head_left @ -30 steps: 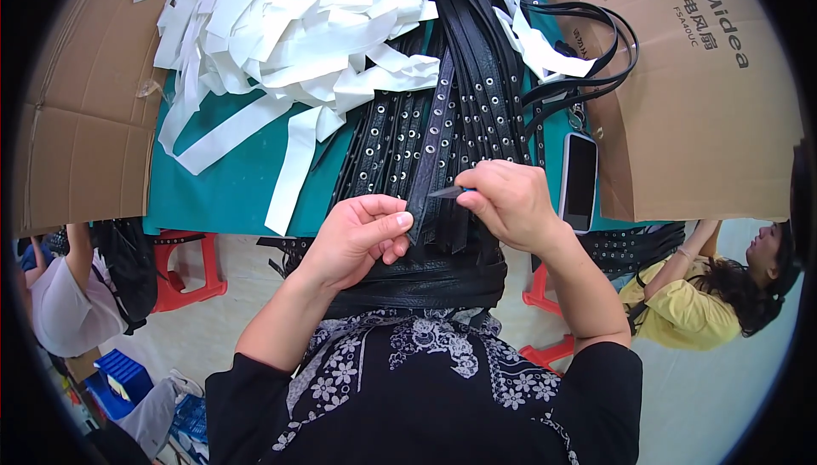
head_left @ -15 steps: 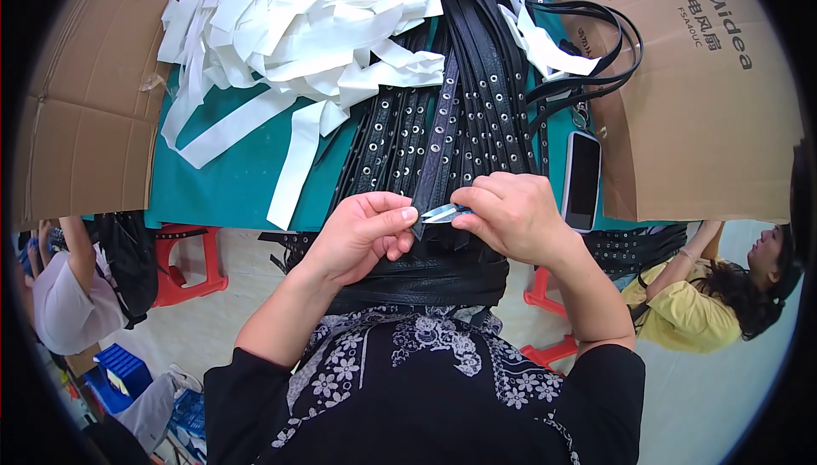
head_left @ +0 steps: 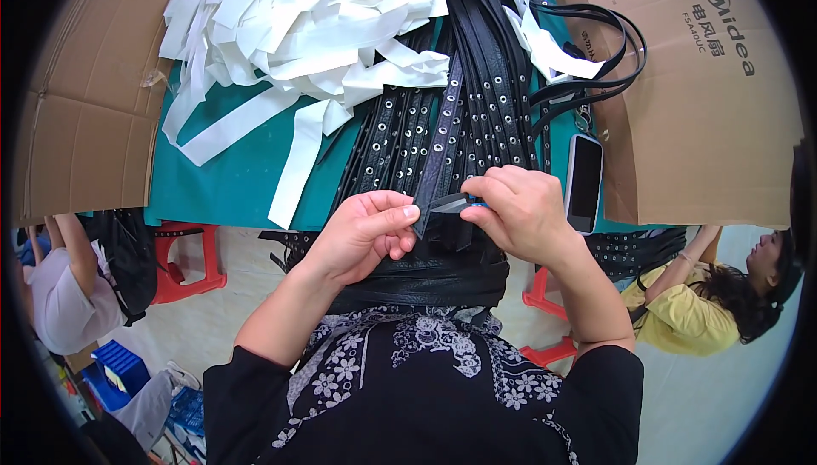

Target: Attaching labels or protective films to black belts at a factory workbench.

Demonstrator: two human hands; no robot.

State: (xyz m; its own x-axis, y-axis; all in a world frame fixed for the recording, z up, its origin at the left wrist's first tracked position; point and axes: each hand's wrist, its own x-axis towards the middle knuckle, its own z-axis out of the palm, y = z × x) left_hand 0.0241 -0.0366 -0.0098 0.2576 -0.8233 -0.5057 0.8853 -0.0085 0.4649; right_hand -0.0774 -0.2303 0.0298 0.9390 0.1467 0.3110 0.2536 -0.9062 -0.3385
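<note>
Between thumb and fingers, my left hand pinches the pointed end of a black leather strap. That strap, set with metal eyelets, runs away from me over a bundle of similar black eyelet straps. My right hand is closed around a pair of small thread snips with blue showing at the grip. The blades point left, a short gap from the strap's end. My right fingers hide most of the snips' handle. More black straps lie across my lap below both hands.
White strips lie heaped on the green table at the far left. A phone rests right of the bundle, near looped black straps. Cardboard stands on both sides. Co-workers sit left and right.
The snips have drawn back slightly to the right, off the strap's tip, and their blades have turned. My left hand keeps its pinch in nearly the same place.
</note>
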